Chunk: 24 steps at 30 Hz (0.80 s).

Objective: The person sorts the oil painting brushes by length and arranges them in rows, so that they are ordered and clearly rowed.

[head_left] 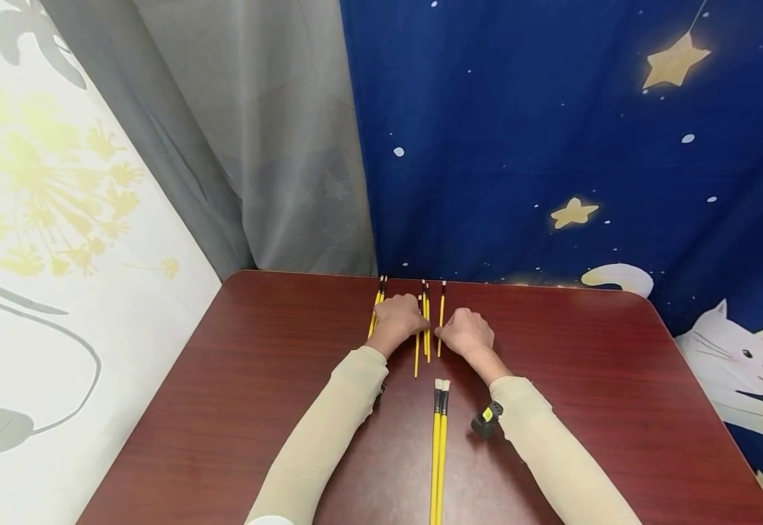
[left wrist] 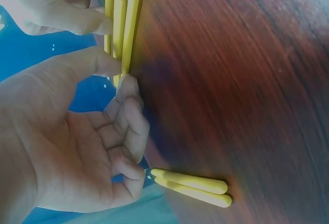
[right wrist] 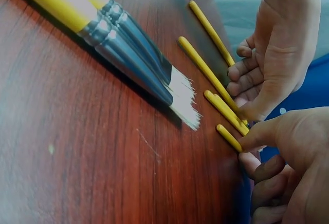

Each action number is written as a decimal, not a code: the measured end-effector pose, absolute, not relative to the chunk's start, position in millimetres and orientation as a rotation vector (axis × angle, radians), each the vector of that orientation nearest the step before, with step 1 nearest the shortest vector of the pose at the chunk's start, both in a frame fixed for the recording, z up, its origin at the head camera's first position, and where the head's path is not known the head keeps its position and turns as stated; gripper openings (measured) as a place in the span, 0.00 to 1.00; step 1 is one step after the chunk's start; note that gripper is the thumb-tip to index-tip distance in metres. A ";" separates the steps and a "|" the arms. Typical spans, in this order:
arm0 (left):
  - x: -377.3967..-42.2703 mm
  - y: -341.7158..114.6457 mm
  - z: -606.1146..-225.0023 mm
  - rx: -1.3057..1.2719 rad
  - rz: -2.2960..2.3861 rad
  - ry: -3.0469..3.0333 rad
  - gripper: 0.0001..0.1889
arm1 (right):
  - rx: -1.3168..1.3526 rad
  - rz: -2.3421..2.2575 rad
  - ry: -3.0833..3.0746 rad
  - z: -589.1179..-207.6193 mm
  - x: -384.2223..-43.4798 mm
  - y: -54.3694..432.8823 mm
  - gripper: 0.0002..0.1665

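Note:
Several thin yellow-handled paintbrushes lie near the far edge of the table, bristles pointing away. My left hand (head_left: 397,321) pinches one slim paintbrush (head_left: 417,357) between thumb and index finger; its handle (left wrist: 132,23) shows in the left wrist view. Just right of that is a close pair of paintbrushes (head_left: 427,343). With thumb and index finger, my right hand (head_left: 470,334) pinches a single paintbrush (head_left: 441,313), whose handle end (right wrist: 228,137) shows in the right wrist view. Beyond the left hand, another pair of paintbrushes (head_left: 376,300) is partly hidden by it.
Two larger yellow paintbrushes (head_left: 439,445) with pale flat bristles lie side by side between the forearms, nearer the body. The reddish-brown table (head_left: 224,423) ends at a blue starry curtain (head_left: 519,146) and a grey curtain (head_left: 296,160).

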<state>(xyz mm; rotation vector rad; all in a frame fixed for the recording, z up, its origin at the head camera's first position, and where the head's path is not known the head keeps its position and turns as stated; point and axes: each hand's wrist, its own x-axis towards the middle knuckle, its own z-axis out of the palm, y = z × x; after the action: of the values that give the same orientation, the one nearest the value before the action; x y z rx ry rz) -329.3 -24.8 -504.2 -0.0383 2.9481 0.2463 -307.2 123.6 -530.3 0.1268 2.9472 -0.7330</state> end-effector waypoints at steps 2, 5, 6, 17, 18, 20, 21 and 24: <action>-328.7 -24.9 -503.4 -0.040 0.248 2.950 0.19 | 0.130 -0.727 2.950 -529.9 -307.5 122.9 0.24; -329.4 -25.3 -503.1 -0.037 0.254 2.939 0.18 | 0.139 -0.730 2.942 -529.4 -307.7 122.4 0.24; -330.0 -25.5 -503.2 -0.035 0.256 2.934 0.18 | 0.143 -0.732 2.940 -529.3 -307.6 122.6 0.24; -333.4 -32.5 -497.6 0.013 0.296 2.964 0.17 | 0.087 -0.808 2.910 -530.3 -305.9 133.3 0.21; -333.9 -33.9 -496.1 0.022 0.318 2.967 0.17 | 0.072 -0.815 2.910 -530.2 -305.6 134.5 0.21; -334.7 -36.0 -491.7 0.041 0.368 2.965 0.18 | 0.045 -0.833 2.911 -529.8 -305.0 136.6 0.21; -335.1 -36.6 -489.3 0.046 0.395 2.961 0.18 | 0.030 -0.845 2.909 -529.6 -304.7 137.6 0.21; -336.2 -37.1 -482.1 0.049 0.475 2.945 0.20 | -0.004 -0.880 2.903 -529.1 -304.4 139.7 0.21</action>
<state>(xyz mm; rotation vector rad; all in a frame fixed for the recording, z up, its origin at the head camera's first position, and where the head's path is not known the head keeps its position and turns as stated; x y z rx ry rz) -336.2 -37.1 -482.1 0.0488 2.9448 0.4752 -304.4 139.7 -529.1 -0.0038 2.9032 -0.8804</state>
